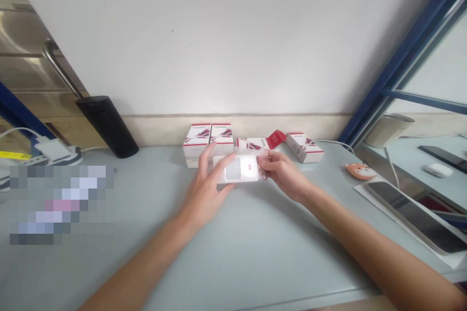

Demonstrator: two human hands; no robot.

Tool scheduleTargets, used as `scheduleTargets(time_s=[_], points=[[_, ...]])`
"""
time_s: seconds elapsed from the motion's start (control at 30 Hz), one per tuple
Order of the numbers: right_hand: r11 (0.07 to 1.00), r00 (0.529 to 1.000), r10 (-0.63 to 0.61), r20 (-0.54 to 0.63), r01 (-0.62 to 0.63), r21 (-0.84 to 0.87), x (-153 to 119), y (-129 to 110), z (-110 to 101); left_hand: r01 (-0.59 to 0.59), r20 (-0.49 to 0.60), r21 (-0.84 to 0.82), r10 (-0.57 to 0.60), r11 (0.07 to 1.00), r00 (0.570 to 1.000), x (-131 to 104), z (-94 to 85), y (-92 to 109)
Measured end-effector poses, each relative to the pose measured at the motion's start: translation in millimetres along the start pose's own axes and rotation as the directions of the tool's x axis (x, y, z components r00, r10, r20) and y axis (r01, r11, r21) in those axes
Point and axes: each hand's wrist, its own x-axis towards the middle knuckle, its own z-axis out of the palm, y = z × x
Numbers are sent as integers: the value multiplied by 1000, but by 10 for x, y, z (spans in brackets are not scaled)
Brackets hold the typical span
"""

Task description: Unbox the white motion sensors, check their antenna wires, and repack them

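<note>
Above the desk, my left hand (207, 180) is closed around the left part of a white motion sensor (248, 167), a small plastic case with a grey window and a red mark. Clear plastic film seems to wrap the case. At its right end, the fingers of my right hand (279, 170) pinch the clear plastic bag (263, 155). Just behind my hands lies a white and red carton (251, 143) with its red flap (276, 139) raised.
Stacked cartons (207, 136) stand left of the raised flap, another carton (304, 147) to its right. A black cylinder (109, 126) leans at the left, near a charger (53, 149). On the right are an orange animal-faced item (360, 171) and a dark phone-like slab (416, 214).
</note>
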Motion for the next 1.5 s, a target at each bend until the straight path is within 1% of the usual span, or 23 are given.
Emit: scheduleTargets(time_s=[0.1,0.17,0.2,0.27,0.37,0.43,0.47,0.53,0.6,0.63,0.77,0.83,0.9,1.0,1.07,1.13,1.17,1.2,1.23,1.3,1.37,1.43,1.5], points=[[986,996,-91,-12,88,-141,-4,12,7,-32,-26,159,37,987,999,23,-38,-12],[942,976,-210,-57,187,-279,-4,18,23,-20,-21,170,23,985,1000,41,-43,21],[910,960,-270,-72,230,-345,-3,21,32,19,-1,152,-19,988,1000,47,-42,49],[854,932,-353,-83,284,-437,2,27,50,164,75,79,-170,983,983,47,-36,119],[817,917,-386,-97,291,-497,6,34,60,412,200,-98,-388,906,900,29,-22,205],[844,941,-322,-108,233,-484,4,26,42,487,281,-246,-419,838,863,21,-12,222],[873,962,-249,-108,175,-455,2,17,23,510,320,-316,-416,800,851,23,-11,218],[934,995,-52,-80,21,-356,-3,-10,-34,559,405,-432,-401,708,822,40,-24,204],[962,994,110,-15,-110,-249,-7,-45,-105,623,493,-509,-392,594,777,68,-59,194],[965,988,154,14,-147,-215,-9,-63,-137,652,533,-535,-384,537,754,83,-82,194],[953,987,149,57,-128,-275,-30,-114,-184,738,690,-597,-268,314,672,120,-160,195],[942,990,115,81,-83,-325,-44,-113,-148,794,772,-585,-188,164,607,127,-173,184],[946,991,91,96,-56,-318,-51,-88,-95,826,817,-564,-150,-7,557,135,-179,172],[974,992,92,91,-70,-213,-37,-29,-30,798,822,-569,-156,-197,548,151,-201,167],[990,991,112,68,-105,-92,-17,7,-13,754,798,-602,-150,-264,584,157,-228,168],[989,989,145,35,-146,28,0,33,-9,695,738,-671,-131,-258,663,151,-248,163],[984,987,161,20,-162,69,6,44,-8,675,706,-705,-124,-215,698,144,-248,157],[981,986,169,6,-169,94,10,56,-6,668,683,-730,-128,-144,719,134,-240,149],[981,986,166,-13,-163,104,14,67,-3,677,675,-734,-150,-46,722,122,-224,140],[991,991,112,-79,-106,78,19,92,9,714,665,-683,-272,156,696,102,-171,121],[1000,991,4,-134,-4,-4,21,112,27,744,628,-614,-408,264,663,95,-113,108],[987,985,-132,-114,121,-103,15,113,48,760,606,-596,-475,261,638,109,-80,99],[938,960,-278,-21,267,-220,-5,81,63,769,616,-608,-493,199,614,139,-84,89]])
